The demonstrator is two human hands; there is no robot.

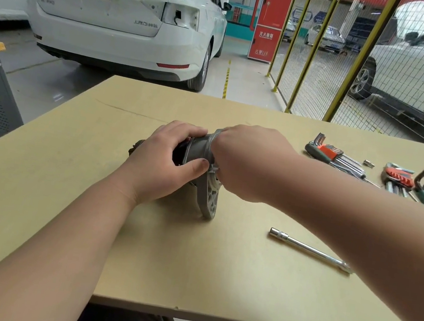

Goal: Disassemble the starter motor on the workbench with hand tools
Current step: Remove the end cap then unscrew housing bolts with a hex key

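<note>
On the pale wooden workbench (61,192) the grey metal starter motor (198,150) lies centrally, its long axis left-right. The left hand (160,163) grips its dark body and the right hand (247,160) curls over the flanged end. The chrome extension bar (310,249) lies nearer the right hand.

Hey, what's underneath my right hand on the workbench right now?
The right hand grips one end of the starter motor. Only the grey housing and the webbed mounting flange show beside and below it. That end itself and the fingertips are hidden.

Extension bar (310,250) right of starter motor (206,165)
</note>
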